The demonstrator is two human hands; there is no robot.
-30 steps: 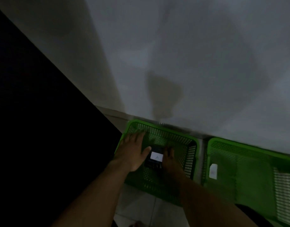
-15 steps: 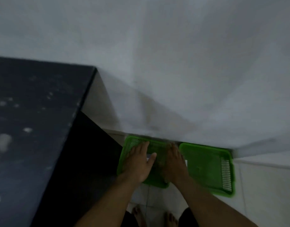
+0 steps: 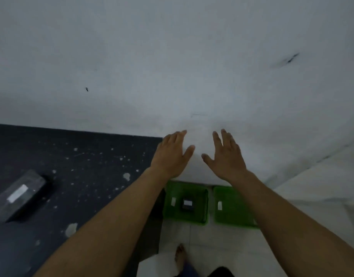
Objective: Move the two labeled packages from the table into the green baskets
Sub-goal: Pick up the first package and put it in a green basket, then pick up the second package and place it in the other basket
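Note:
Two green baskets stand side by side on the floor against the wall. The left basket (image 3: 200, 213) holds a small dark package with a white label (image 3: 187, 204). The right basket (image 3: 234, 214) shows only a white tag on its inner wall. A second dark package with a white label (image 3: 19, 193) lies on the dark speckled table (image 3: 88, 172) at the left. My left hand (image 3: 171, 154) and my right hand (image 3: 225, 155) are raised above the baskets, fingers spread, holding nothing.
A white wall fills the upper view. The table's right edge runs close to the left basket. Pale floor tiles lie below the baskets, with my bare foot (image 3: 180, 255) on them.
Both hands have let go of the package in the left basket and risen up, open. The view has lifted, bringing the table top and the second package into sight.

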